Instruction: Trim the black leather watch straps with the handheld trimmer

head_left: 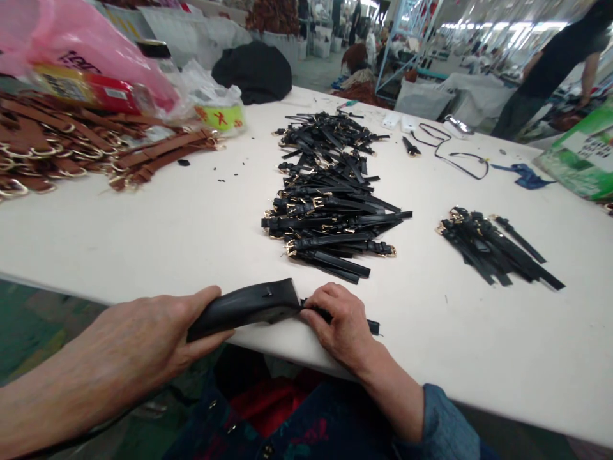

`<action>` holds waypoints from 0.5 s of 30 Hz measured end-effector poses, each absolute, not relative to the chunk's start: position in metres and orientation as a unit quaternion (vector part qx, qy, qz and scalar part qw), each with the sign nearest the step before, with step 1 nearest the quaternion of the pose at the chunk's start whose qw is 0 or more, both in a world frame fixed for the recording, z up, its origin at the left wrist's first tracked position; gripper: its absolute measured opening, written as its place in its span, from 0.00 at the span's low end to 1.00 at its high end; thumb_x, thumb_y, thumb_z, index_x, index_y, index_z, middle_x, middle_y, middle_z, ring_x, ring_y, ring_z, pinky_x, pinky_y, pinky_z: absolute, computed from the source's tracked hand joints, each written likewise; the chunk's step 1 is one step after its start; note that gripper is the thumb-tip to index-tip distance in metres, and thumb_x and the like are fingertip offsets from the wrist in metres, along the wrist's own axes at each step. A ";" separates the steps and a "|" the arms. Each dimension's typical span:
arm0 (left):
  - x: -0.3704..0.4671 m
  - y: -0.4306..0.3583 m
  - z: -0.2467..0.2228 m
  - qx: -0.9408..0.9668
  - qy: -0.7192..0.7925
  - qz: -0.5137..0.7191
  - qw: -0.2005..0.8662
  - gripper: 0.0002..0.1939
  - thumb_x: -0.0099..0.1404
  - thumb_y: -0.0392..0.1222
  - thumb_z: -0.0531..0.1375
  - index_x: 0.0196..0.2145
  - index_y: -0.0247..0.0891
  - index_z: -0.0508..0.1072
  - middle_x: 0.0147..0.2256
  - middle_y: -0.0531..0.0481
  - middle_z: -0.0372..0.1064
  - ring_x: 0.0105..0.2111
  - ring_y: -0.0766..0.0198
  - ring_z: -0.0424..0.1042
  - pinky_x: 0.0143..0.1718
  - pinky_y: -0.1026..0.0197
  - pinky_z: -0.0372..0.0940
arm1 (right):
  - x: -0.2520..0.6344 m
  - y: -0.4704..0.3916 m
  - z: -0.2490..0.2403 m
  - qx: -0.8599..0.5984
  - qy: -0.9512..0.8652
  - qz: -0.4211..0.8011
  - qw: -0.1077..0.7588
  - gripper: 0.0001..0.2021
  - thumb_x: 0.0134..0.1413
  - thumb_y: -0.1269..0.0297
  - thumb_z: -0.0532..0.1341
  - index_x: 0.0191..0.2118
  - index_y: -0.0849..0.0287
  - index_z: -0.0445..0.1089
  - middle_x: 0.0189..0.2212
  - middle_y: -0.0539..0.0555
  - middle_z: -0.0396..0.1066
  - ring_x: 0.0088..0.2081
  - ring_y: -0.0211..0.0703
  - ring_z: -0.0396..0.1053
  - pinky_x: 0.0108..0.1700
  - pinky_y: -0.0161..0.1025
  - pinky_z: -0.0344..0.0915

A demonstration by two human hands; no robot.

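My left hand (pixel 167 332) is wrapped round a black handheld tool (pixel 246 306) with a cord trailing back along the forearm. The tool's front end points right and meets the tip of a black strap (pixel 374 327). That strap is pinched in my right hand (pixel 338 319) at the table's front edge, its other end sticking out to the right of the fingers. Just beyond both hands lies a long heap of black buckled straps (pixel 335 220) with gold buckles. A smaller pile of black straps (pixel 498 249) lies to the right.
Brown straps (pixel 158 153) with buckles cover the left of the white table (pixel 143 243), beside a pink bag (pixel 105 45) and a black cloth item (pixel 253 71). A thin cord (pixel 443 150) and a green package (pixel 584 153) lie back right. A person (pixel 550 70) stands behind.
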State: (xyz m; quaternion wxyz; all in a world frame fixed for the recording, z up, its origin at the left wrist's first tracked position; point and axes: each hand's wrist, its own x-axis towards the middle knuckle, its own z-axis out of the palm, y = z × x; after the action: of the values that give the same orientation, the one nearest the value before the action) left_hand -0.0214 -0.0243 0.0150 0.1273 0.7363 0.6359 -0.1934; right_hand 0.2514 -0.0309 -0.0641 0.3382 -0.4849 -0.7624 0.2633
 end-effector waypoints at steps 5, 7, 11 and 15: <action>-0.009 -0.016 0.011 0.732 0.641 -0.181 0.142 0.27 0.62 0.64 0.47 0.47 0.46 0.70 0.35 0.41 0.78 0.38 0.41 0.78 0.37 0.48 0.65 | 0.255 -0.030 -0.068 -0.501 -0.759 0.251 0.333 0.06 0.60 0.70 0.60 0.31 0.57 0.71 0.32 0.54 0.75 0.37 0.43 0.71 0.42 0.39 0.65; -0.005 -0.013 0.011 0.732 0.644 -0.170 0.146 0.27 0.62 0.64 0.47 0.48 0.44 0.69 0.36 0.39 0.78 0.39 0.41 0.78 0.38 0.48 0.65 | 0.255 -0.029 -0.068 -0.515 -0.752 0.251 0.325 0.06 0.61 0.69 0.59 0.32 0.57 0.71 0.32 0.54 0.75 0.36 0.43 0.72 0.42 0.39 0.65; -0.003 -0.012 0.010 0.736 0.641 -0.151 0.158 0.26 0.63 0.64 0.47 0.46 0.45 0.70 0.36 0.40 0.78 0.38 0.42 0.78 0.38 0.49 0.65 | 0.256 -0.026 -0.066 -0.541 -0.715 0.262 0.356 0.08 0.63 0.68 0.56 0.32 0.57 0.68 0.31 0.53 0.72 0.34 0.42 0.70 0.40 0.38 0.63; -0.005 -0.017 0.013 0.728 0.647 -0.155 0.168 0.26 0.62 0.64 0.47 0.45 0.44 0.69 0.36 0.40 0.78 0.38 0.43 0.78 0.38 0.49 0.65 | 0.258 -0.027 -0.061 -0.522 -0.704 0.294 0.382 0.08 0.63 0.68 0.55 0.31 0.57 0.68 0.30 0.52 0.71 0.34 0.41 0.69 0.40 0.37 0.63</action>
State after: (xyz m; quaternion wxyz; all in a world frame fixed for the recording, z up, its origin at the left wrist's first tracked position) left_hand -0.0049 -0.0174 0.0125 0.1679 0.7277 0.6468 -0.1546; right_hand 0.2577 -0.0266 -0.0609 0.3820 -0.5217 -0.7041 0.2935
